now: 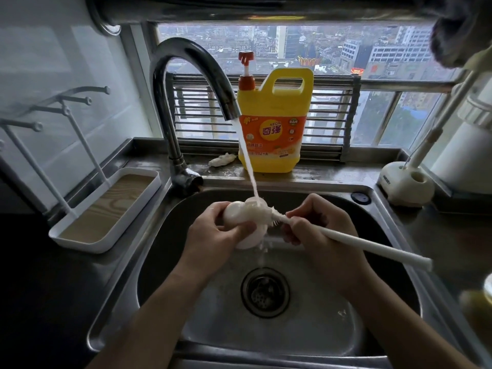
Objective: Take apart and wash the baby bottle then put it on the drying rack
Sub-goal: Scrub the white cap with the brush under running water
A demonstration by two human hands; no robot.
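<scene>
Gripping a white bottle piece (pixel 251 209) over the middle of the sink (pixel 319 315), the left hand (pixel 213 235) is curling its fingers round it and hiding its near side, so which part it is stays hard to tell. Water from the faucet (pixel 191 65) is pouring onto its top. The right hand (pixel 319 227) is pinching the white brush (pixel 359 241) near the bristles, which are touching the piece's right edge. The drying rack (pixel 80 245) is standing at the left, its pegs partly cut off by the frame edge.

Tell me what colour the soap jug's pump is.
Red-orange pump; head view shows it best.
</scene>
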